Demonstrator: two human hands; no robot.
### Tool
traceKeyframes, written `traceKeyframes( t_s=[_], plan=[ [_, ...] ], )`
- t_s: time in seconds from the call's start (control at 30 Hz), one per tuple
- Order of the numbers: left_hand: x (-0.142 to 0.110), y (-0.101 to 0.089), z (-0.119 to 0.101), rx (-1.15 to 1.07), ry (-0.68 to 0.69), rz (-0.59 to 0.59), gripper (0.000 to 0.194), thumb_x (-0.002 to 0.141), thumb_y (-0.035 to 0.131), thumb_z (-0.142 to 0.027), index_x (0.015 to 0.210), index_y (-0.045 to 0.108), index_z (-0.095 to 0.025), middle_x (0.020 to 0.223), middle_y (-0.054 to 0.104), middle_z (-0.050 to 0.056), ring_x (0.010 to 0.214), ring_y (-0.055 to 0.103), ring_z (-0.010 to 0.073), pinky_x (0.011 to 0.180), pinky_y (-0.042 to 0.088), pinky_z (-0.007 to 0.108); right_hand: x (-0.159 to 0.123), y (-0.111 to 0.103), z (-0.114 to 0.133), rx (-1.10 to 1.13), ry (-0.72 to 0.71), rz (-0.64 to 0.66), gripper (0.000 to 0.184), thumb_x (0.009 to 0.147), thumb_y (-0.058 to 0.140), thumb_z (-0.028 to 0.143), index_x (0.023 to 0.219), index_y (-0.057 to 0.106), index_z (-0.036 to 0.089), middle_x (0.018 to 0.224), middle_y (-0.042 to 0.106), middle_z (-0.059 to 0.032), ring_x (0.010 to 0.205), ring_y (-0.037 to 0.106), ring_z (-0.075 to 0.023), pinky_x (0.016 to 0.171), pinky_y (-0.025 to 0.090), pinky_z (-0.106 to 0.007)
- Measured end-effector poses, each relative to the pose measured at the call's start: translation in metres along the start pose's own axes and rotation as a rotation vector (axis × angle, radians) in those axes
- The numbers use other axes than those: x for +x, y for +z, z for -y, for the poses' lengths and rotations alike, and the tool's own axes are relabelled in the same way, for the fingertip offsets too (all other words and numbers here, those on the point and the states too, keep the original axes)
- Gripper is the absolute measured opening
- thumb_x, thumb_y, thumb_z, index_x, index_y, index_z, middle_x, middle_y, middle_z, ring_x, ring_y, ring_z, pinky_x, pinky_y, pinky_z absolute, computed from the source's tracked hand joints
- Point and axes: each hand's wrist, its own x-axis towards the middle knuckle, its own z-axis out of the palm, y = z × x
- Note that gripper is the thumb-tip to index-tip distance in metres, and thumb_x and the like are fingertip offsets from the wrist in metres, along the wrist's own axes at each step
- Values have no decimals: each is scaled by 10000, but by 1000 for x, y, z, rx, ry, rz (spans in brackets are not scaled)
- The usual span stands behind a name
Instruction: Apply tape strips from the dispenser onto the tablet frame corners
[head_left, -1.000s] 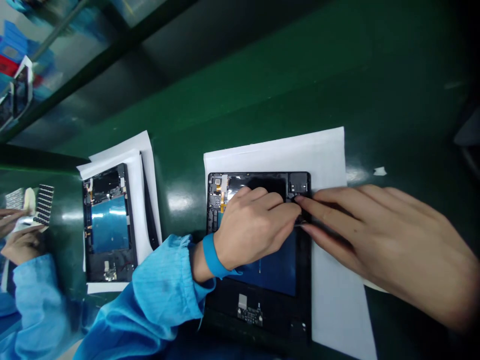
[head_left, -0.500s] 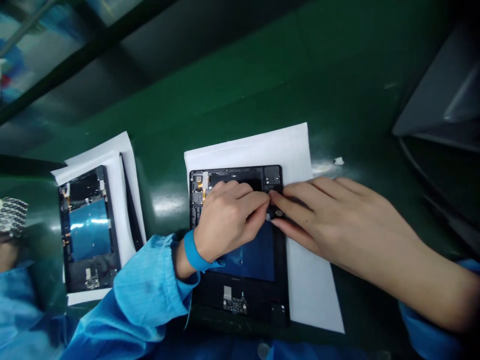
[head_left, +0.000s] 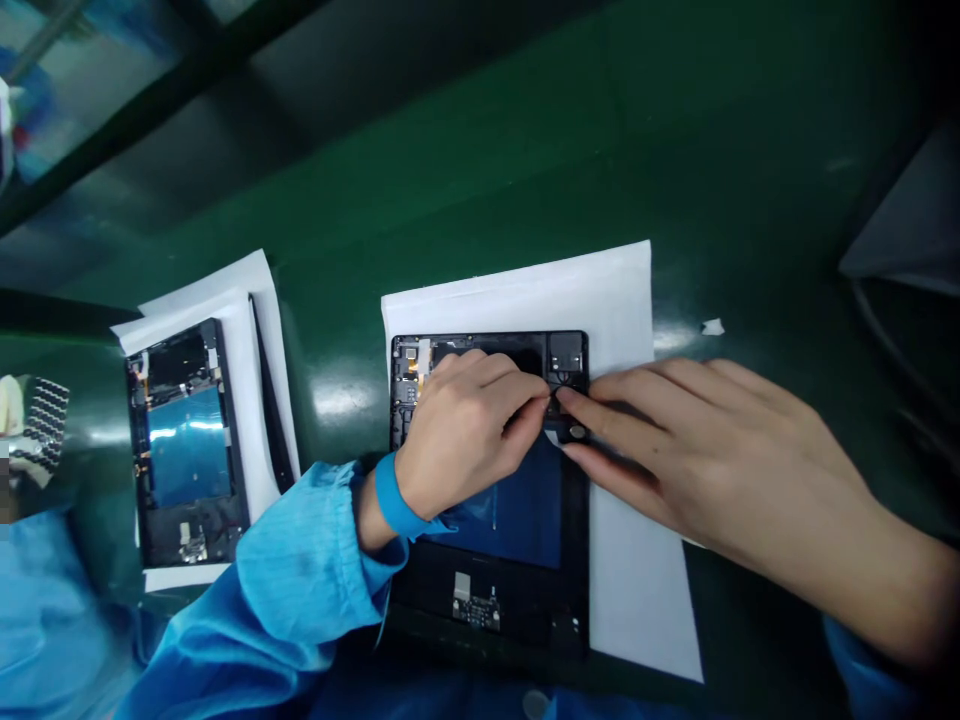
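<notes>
An opened tablet lies on white paper in front of me, its blue-covered battery and a small circuit board exposed. My left hand, with a blue wrist strap, reaches over the battery. Its thumb and index finger are pinched near the tablet's upper right side; what they grip is too small to make out. My right hand comes in from the right, fingertips close to the left ones. Its index finger and thumb close around a small dark spot beside a shiny round part; any held piece is hidden.
Left of me, a second opened tablet rests on white sheets, with a thin dark panel alongside. A co-worker's blue sleeve shows at the far left. A white scrap lies on the green table.
The view has shifted slightly, so the tablet and papers appear a little further right. Both hands stay at the same spot on the tablet, with only small finger movements.
</notes>
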Motion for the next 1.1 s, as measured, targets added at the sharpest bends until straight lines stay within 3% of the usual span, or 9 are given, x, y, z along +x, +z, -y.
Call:
traceKeyframes(
  t_s=[0.2,0.37,0.53,0.7,0.9,1.1],
  plan=[
    [-1,3,0,21,8,5,202,1004,523,-217,895,688,-177,831,682,20,770,577,176,692,398,332,1,-2,6,-27,19,13,275,1009,539,315,1118,693,115,957,698,-83,824,581,-217,713,382,-352],
    [-1,5,1,49,3,17,216,1008,512,-235,891,686,-184,824,672,20,769,569,181,687,392,337,4,-4,13,-145,-33,54,291,1010,505,279,1073,699,72,827,654,-72,760,553,-219,669,349,-366],
    [0,3,1,24,2,7,188,992,529,-213,889,683,-183,811,663,10,753,566,169,693,398,331,1,1,7,-31,-20,-22,293,992,556,318,1122,693,94,929,696,-74,826,598,-221,707,412,-357],
    [0,4,1,44,3,16,201,997,513,-224,890,680,-189,798,661,13,748,569,171,686,384,332,-1,1,3,29,40,-104,209,946,644,244,1088,695,100,930,729,-63,800,646,-195,757,464,-329],
    [-1,5,1,73,6,27,225,1009,487,-227,876,664,-185,819,668,25,754,563,183,674,370,343,6,0,4,-142,96,-143,145,921,684,227,1021,709,124,787,724,-25,610,609,-144,563,398,-286],
    [-1,6,1,68,15,19,242,1015,478,-227,856,656,-188,812,657,25,784,561,198,690,375,353,10,-4,9,-164,142,-54,113,937,649,205,965,702,110,727,688,-45,601,604,-177,536,375,-314]
  ],
)
